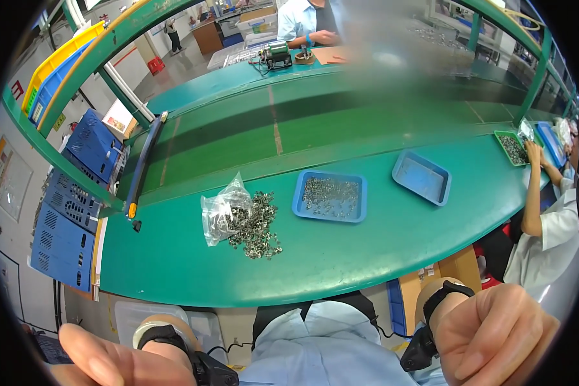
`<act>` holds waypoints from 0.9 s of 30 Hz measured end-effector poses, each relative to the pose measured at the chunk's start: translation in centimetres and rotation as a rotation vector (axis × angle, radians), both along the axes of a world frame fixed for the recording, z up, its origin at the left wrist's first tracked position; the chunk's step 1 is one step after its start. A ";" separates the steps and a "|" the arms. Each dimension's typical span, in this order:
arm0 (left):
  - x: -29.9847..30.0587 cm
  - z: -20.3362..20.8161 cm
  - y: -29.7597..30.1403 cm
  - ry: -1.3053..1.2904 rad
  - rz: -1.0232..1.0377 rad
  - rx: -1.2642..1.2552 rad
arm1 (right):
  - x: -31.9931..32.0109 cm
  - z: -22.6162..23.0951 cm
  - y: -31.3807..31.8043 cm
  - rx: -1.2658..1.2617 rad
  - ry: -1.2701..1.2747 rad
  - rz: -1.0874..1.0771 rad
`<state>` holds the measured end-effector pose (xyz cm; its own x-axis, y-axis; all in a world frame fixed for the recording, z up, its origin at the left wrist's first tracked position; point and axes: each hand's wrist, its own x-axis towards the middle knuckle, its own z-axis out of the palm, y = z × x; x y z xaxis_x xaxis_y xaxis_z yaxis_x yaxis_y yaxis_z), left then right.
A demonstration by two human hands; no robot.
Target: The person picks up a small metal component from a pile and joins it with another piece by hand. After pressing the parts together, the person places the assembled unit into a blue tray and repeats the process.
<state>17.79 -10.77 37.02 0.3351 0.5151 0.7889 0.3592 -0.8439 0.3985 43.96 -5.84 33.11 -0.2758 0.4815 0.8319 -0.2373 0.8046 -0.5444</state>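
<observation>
My left hand is raised at the lower left, close to the camera, with its visible fingers stretched out and nothing in them. At the lower right my right hand has its fingers curled in, and no object shows in it. Both hands are off the table and wear black wrist straps. Small shiny metal parts lie in a heap on the green table, spilling from a clear plastic bag. To their right, a blue tray holds more small metal parts. Farther right is an empty blue tray.
Behind the table runs a green conveyor belt under a green frame. A person sits across it near a small motor. At right, another person's hands reach by a green tray of parts. A blurred patch covers the upper right.
</observation>
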 end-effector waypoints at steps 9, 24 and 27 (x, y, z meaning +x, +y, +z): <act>4.1 -0.2 1.1 -0.160 0.138 -0.017 | 0.9 1.9 0.8 -0.067 -0.086 -0.036; 7.4 -1.6 0.1 -0.093 0.135 0.013 | 4.7 0.9 -1.1 0.007 -0.022 -0.098; 7.9 -1.3 -1.3 -0.060 0.209 -0.011 | 5.5 0.6 -1.5 0.020 -0.085 0.026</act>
<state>25.72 -12.09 35.68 0.1723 0.5775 0.7980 0.5012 -0.7488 0.4337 49.48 -7.37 33.68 -0.3579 0.4571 0.8142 -0.2117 0.8096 -0.5475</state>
